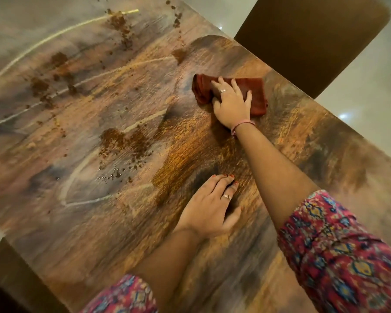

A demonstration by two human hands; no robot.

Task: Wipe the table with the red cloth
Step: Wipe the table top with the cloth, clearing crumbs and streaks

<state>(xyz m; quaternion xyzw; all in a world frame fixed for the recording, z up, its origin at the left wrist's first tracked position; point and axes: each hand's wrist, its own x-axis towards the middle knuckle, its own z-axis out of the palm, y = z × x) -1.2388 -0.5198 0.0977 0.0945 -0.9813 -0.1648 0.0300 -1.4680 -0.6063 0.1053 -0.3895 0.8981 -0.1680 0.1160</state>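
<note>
The right hand (231,102) presses the folded red cloth (255,91), hiding its middle. The left hand (209,207) lies flat, released, on the streaked wooden surface (99,222) nearer than the cloth. Motion blurs the brown crumbs (122,141).

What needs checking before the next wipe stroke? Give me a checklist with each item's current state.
1. Right hand has a grip on the red cloth: ok, fingers pressed on it.
2. Cloth flat on the table: ok, folded and lying on the wood.
3. Left hand bracing: ok, flat on the table, holding nothing.
4. Brown crumbs cleared: not ok, patches lie left of the cloth.
5. Cloth damp: cannot tell.
</note>
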